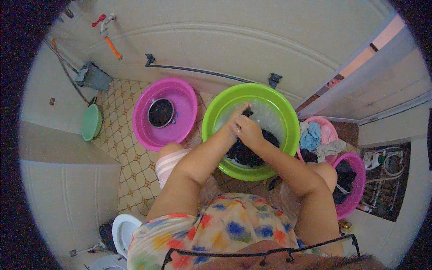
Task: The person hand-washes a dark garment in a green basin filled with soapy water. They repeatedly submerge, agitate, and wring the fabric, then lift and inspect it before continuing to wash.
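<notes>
A lime-green basin [292, 135] is shown holding sudsy water [275, 118], in which black cloth [249, 154] is bunched. Above the cloth, the left hand [237, 116] is met by the right hand [249, 129]; whether either is clamped on fabric cannot be told.

Over a lime-green basin [293, 130] of sudsy water, the left hand [238, 114] and right hand [248, 129] meet above dark cloth [246, 154]; whether the fingers grip it cannot be made out. On the tiled floor [135, 168], to the left, a magenta basin [182, 99] holds a round, dark-centred container [160, 113]. To the right, light blue cloth [310, 137] lies among pink and grey laundry, near another magenta basin [360, 180] with dark fabric. A red-handled tap [106, 24] juts from the wall, upper left.
</notes>
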Available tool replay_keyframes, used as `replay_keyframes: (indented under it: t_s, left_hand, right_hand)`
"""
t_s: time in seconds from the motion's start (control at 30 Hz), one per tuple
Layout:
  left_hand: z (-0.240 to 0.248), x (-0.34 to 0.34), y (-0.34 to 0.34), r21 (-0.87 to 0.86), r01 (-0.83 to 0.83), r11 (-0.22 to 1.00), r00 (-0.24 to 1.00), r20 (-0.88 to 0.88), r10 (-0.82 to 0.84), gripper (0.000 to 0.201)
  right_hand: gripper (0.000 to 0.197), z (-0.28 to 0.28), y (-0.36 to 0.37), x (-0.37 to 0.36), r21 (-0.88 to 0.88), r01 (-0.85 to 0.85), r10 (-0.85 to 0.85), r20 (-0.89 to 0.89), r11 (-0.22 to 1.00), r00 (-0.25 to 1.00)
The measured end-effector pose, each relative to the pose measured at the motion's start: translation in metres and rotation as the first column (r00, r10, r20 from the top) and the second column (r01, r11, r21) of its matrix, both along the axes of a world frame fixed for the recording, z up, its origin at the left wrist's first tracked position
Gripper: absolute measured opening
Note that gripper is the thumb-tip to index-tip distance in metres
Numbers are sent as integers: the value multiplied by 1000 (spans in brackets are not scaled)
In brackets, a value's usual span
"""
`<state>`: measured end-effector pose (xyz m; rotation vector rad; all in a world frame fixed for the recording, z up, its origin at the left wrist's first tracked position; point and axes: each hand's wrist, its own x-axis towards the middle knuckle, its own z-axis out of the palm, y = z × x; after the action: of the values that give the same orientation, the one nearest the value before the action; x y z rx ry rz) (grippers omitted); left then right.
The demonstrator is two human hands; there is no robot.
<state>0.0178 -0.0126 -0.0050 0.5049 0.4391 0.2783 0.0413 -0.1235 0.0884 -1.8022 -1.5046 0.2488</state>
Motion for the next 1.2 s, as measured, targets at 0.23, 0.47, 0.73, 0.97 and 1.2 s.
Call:
replay_keyframes:
  t_s: [0.23,0.47,0.73,0.97,1.2]
  left_hand:
    - [20,13,-32,-68,-96,993,980,-182,82,38]
    - [-3,9,-8,355,-194,914,902,-302,308,15]
    - [19,4,-20,412,-372,832,792,-326,516,28]
    - [17,6,-14,49,-235,971,922,-306,238,30]
    - [29,-6,-9,14,-159,987,980,-120,160,32]
  right_hand:
    - [32,-27,13,56,-42,242,-243,-30,969,970]
    - [30,-66,10,76,-209,397,-428,-134,894,894]
    - [33,-119,11,91,-588,284,-350,2,757,937]
    - [30,-40,16,32,-196,288,-344,-385,937,856]
    - [27,10,1,4,36,46,-43,-80,998,996]
